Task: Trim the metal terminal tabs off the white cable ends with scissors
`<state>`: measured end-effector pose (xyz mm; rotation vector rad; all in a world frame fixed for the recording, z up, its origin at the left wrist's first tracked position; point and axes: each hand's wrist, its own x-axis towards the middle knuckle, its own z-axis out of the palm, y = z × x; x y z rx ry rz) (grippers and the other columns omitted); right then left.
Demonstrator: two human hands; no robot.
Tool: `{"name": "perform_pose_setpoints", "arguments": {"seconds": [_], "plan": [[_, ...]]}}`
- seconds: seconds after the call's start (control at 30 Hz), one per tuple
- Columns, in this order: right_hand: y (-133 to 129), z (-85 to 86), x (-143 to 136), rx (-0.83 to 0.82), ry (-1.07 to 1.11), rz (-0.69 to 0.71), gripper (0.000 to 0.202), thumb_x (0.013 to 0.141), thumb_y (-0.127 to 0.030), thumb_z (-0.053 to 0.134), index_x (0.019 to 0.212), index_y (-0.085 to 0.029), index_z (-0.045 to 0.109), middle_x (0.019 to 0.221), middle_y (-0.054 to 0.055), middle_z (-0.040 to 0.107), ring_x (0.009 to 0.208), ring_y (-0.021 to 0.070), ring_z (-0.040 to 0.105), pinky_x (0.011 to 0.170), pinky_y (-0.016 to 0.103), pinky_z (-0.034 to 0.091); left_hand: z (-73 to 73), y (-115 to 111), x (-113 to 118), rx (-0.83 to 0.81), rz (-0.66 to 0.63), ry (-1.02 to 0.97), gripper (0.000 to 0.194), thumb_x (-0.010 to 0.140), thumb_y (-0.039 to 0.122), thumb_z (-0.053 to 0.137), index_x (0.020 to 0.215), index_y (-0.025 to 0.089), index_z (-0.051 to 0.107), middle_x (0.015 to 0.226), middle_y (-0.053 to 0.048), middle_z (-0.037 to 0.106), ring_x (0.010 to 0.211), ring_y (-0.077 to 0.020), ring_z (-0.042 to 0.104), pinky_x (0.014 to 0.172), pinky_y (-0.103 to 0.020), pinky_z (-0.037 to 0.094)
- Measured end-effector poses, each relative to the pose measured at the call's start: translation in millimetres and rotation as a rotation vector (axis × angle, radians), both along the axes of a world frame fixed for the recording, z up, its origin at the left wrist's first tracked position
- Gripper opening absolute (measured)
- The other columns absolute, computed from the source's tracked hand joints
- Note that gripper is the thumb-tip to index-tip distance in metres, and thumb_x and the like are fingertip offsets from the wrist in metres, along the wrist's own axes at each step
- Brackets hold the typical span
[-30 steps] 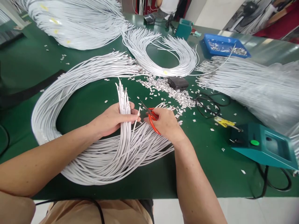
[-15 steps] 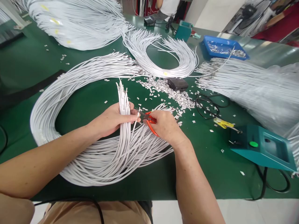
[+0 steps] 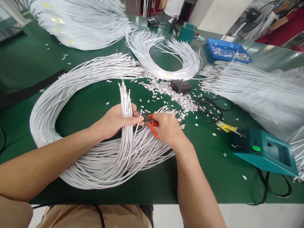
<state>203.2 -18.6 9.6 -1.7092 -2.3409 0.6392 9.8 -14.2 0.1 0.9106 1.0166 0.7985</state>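
Observation:
My left hand (image 3: 118,120) is wrapped round an upright bunch of white cables (image 3: 127,133), its thumb across the front and one cable end apart at its fingertips. My right hand (image 3: 167,128) grips orange-handled pliers (image 3: 153,126), whose dark jaws point left at the fingertips of my left hand, close to that single cable end. Below both hands a big loop of white cables (image 3: 44,114) lies on the green table (image 3: 161,183). The exact contact of the jaws is too small to tell.
Small silvery pieces (image 3: 171,91) are scattered beyond my hands near a black block (image 3: 180,86). More cable bundles (image 3: 78,22) lie behind. At right are a teal device (image 3: 266,152), yellow-handled pliers (image 3: 226,127) and a blue tray (image 3: 229,58). A person (image 3: 172,8) is at the back.
The view has shifted slightly. My hands hold nearly the same pose, the left still round the cables and the right still on the pliers.

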Motion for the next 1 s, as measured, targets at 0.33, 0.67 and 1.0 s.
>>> {"name": "perform_pose_setpoints", "arguments": {"seconds": [0.33, 0.67, 1.0], "plan": [[0.2, 1.2, 6.4, -0.078, 0.447, -0.062, 0.020, 0.080, -0.031, 0.060, 0.066, -0.018, 0.062, 0.065, -0.001, 0.056, 0.057, 0.0106, 0.043, 0.055, 0.026, 0.032, 6.2, -1.7, 1.1, 0.019, -0.097, -0.103, 0.026, 0.074, 0.015, 0.072, 0.083, 0.018, 0.048, 0.074, 0.001, 0.065, 0.070, -0.0128, 0.062, 0.064, -0.025, 0.042], [-2.9, 5.6, -3.0, -0.275, 1.076, -0.026, 0.015, 0.084, -0.036, 0.064, 0.085, -0.022, 0.070, 0.071, -0.001, 0.066, 0.069, 0.0135, 0.062, 0.074, 0.030, 0.047, 6.8, -2.1, 4.3, 0.019, -0.228, -0.191, 0.020, 0.078, 0.013, 0.067, 0.081, 0.019, 0.048, 0.064, 0.002, 0.059, 0.063, -0.0113, 0.054, 0.065, -0.027, 0.042], [-3.7, 5.8, -8.0, -0.278, 0.987, -0.170, 0.020, 0.077, -0.037, 0.070, 0.072, -0.018, 0.064, 0.071, -0.003, 0.056, 0.063, 0.0089, 0.046, 0.063, 0.025, 0.040, -0.8, -0.4, 2.6, -0.022, -0.069, -0.117, 0.036, 0.062, 0.015, 0.081, 0.077, 0.019, 0.048, 0.068, 0.005, 0.059, 0.067, -0.0117, 0.059, 0.066, -0.026, 0.045]]}}
